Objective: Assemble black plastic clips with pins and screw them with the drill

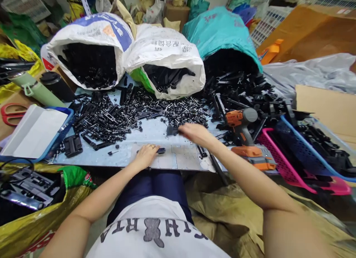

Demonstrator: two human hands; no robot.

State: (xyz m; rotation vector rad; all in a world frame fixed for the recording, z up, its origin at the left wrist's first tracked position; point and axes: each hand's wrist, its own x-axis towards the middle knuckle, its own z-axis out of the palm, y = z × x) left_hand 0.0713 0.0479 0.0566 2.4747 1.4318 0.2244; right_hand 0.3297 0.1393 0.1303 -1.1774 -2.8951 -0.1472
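The seated person works at a light-blue worktable. Left hand: palm down near the front edge, fingers close together over a small black plastic part, one end of which projects past the fingertips. From here I cannot tell whether the fingers grip this part or only press on it. Right hand: raised farther in, fingers curled, outline blurred. Its fingertips are at the near edge of a pile of black-headed screws, beside a flat dark piece; I cannot tell whether they hold anything.

Rear of table: two white woven sacks and a teal sack lie with mouths facing the person, black parts inside. Left section: a heap of black plastic fittings mixed with screws; beyond it, a blue tray bears a white sheet.

Right section: an orange and grey cordless drill, battery end toward the front edge, is near the right forearm. Outboard of the drill, a pink basket and a blue basket overlap; black parts fill the blue one.
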